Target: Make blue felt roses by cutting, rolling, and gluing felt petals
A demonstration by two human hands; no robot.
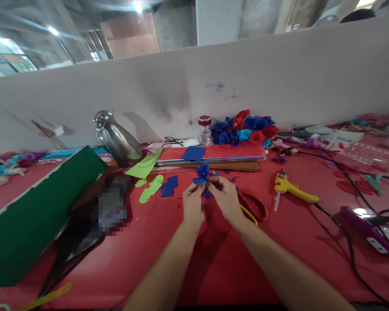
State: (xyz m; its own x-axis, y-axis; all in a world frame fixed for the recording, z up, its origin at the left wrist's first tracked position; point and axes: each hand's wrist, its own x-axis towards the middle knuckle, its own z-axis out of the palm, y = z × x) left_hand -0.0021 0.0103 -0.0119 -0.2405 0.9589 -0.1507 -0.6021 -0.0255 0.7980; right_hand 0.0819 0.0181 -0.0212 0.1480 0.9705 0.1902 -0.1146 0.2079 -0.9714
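A blue paper flower stands upright between my two hands above the middle of the red table. My left hand pinches its lower part and a loose-looking blue petal from the left. From the right, the closed fingers of my right hand meet at the flower's base, where the exact grip is partly hidden. Beside my right hand lie scissors with red handles, partly covered by it. Blue paper squares and light green paper cutouts rest left of my hands.
To the right are a yellow glue gun, black cords and a purple device. Behind stand stacked paper sheets, a red-lidded jar and finished paper flowers. A metal jug and green board occupy the left.
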